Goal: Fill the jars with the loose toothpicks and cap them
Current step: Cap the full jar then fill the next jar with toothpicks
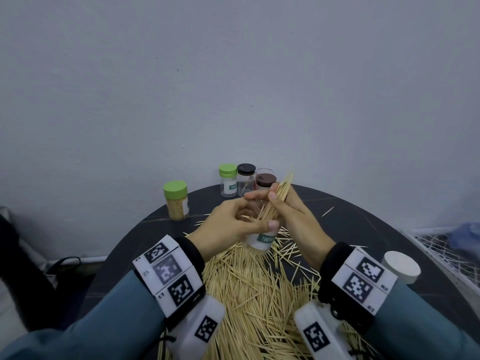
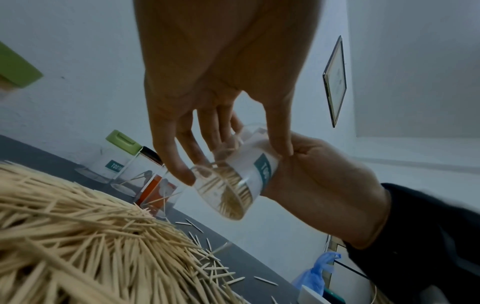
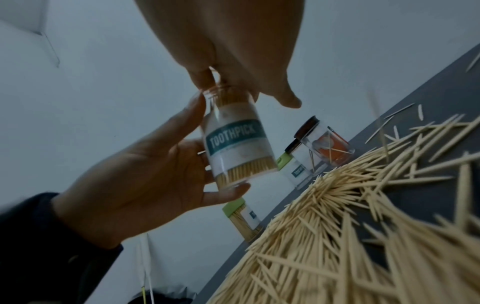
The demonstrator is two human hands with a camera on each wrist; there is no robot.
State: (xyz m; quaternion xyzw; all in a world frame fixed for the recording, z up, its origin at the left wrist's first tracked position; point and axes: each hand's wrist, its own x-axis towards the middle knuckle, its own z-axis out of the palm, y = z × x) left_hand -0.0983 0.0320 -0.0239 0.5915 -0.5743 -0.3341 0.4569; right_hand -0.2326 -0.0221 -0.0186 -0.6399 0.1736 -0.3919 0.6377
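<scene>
Hands meet above the desk: left hand grips a tilted, part-filled jar, right hand pinches a toothpick bundle into its mouth.

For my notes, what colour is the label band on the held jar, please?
Teal with white lettering on the held jar; right wrist view.

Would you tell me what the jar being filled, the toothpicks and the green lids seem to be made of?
Jar in the left hand: clear glossy plastic or glass, I cannot tell which; toothpicks show through its wall, paper-like printed label.
Loose toothpicks: pale matte wood or bamboo, thin pointed sticks.
Green lid: probably matte moulded plastic, opaque and evenly coloured.
</scene>
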